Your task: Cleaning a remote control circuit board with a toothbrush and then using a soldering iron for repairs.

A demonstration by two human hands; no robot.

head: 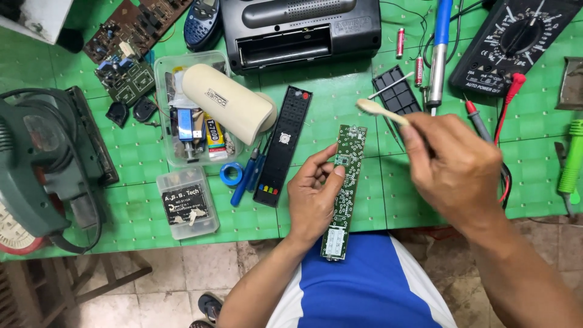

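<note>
Head view: left hand [313, 197] pinches long green circuit board [344, 188]; right hand [455, 170] grips cream-handled brush [382, 112]. Risk: hard scrubbing could flex the board or slip it free.

Green gridded table top [358, 91], beige tiled floor [182, 273] below, wooden stool frame [73, 285] at left

Green circuit board [345, 188], matt, dotted with shiny solder points; pale toothbrush [381, 112], smooth plastic; black remote casing [282, 146], matt plastic; worktop [340, 97], green embossed plastic sheeting; clear tub [167, 109], glossy plastic.
</note>
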